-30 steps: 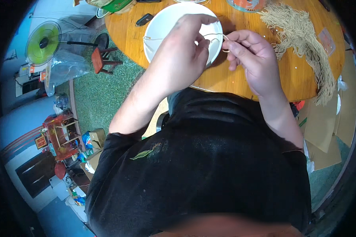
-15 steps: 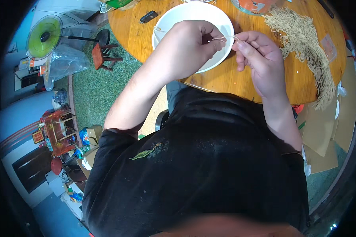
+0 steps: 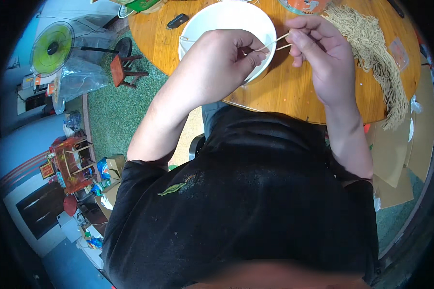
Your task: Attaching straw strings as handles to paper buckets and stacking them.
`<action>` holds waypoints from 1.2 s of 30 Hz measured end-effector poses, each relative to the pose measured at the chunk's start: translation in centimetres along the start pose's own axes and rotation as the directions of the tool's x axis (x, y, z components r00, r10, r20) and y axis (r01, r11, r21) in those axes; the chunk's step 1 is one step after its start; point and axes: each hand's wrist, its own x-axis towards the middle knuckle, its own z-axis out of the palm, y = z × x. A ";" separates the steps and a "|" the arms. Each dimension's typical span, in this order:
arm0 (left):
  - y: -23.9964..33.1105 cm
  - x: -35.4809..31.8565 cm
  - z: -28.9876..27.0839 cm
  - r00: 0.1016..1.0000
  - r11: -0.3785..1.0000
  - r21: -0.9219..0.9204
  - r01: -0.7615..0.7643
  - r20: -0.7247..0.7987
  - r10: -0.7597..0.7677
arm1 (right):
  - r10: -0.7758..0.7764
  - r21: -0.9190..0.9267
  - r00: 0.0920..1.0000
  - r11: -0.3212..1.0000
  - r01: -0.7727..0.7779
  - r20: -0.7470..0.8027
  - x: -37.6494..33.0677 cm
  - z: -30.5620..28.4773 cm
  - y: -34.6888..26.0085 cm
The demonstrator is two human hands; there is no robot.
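A thin beige cord [image 3: 283, 36] stretches between my two hands above the round wooden table [image 3: 270, 103]. My left hand [image 3: 222, 65] is closed, thumb and fingers pinching one part of the cord over the white bowl [image 3: 236, 21]. My right hand [image 3: 329, 62] pinches the cord between thumb and forefinger, its other fingers loosely curled. A second strand runs just below the first near the right fingers. Another bit of cord hangs over the bowl's left rim. To the right of my right hand lies a big bundle of similar beige cords [image 3: 366, 41], trailing past the table's edge.
A small black fob-like object [image 3: 177, 20] lies left of the bowl. A clear tub with orange markings [image 3: 304, 6] stands at the far side. On the floor at left are a wooden stool [image 3: 122, 71] and a green fan [image 3: 53, 46]; cardboard [image 3: 393, 159] lies at right.
My right hand has moved right and slightly up, away from the left, and a longer stretch of cord shows between them. The left hand has shifted slightly left.
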 end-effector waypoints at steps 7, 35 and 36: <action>-0.5 0.1 0.2 0.996 0.999 0.001 -0.044 -0.078 0.044 | -0.289 -0.285 0.949 0.927 0.243 -0.129 -0.1 2.4 -0.2; -0.7 -1.5 0.3 0.941 0.947 -0.265 -0.183 -0.325 0.091 | -0.070 0.034 0.990 0.997 0.075 -0.125 -3.0 2.4 1.6; -0.7 -1.5 0.4 0.916 0.930 -0.281 -0.235 -0.384 0.116 | -0.054 0.131 0.988 0.989 0.073 -0.146 -3.1 2.4 1.9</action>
